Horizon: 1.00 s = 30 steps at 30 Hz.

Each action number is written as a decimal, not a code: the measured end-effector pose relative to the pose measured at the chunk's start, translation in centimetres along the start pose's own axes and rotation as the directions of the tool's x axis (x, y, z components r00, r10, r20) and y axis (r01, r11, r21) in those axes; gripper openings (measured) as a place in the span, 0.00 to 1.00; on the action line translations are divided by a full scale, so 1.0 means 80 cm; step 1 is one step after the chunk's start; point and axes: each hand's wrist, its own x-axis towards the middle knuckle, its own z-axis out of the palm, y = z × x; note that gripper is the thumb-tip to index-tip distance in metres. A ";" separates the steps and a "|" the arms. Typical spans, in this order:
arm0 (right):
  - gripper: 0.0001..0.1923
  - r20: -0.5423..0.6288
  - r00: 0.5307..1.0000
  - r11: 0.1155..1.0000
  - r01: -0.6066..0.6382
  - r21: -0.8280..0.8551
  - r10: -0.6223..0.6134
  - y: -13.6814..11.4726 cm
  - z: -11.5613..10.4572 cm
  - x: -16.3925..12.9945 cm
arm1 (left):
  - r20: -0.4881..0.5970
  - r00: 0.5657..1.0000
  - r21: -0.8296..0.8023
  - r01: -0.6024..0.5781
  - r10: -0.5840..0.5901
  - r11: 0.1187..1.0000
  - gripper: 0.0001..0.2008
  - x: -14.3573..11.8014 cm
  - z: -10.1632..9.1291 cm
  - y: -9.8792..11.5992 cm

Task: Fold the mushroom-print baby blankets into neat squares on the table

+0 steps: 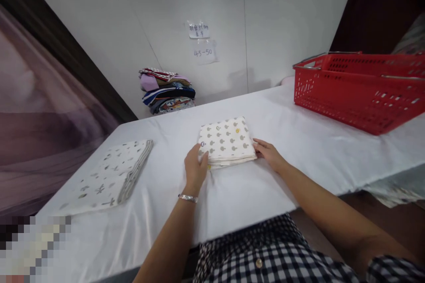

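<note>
A folded white cloth (226, 139) with grey, tree-like prints and a few yellow ones lies flat in the middle of the table. My left hand (195, 164) grips its left edge, thumb toward the front corner. At the front right corner, the fingers of my right hand (268, 154) close on the cloth's edge, some of them hidden behind it. To the left lies a larger folded cloth (113, 172), white with dark plant-like prints, its layered edge facing right; neither hand touches it.
A red plastic basket (352, 97) with metal handles stands at the right. A stack of folded fabrics (168, 93) rises at the back, by the wall. Two paper labels (203, 51) are stuck on the wall. A white sheet covers the table (265, 194).
</note>
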 end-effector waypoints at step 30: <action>0.34 0.112 0.990 0.996 -0.091 0.019 0.088 -0.012 -0.010 -0.008 | 0.282 0.798 0.181 -0.589 0.532 0.787 0.11 -0.012 0.104 0.107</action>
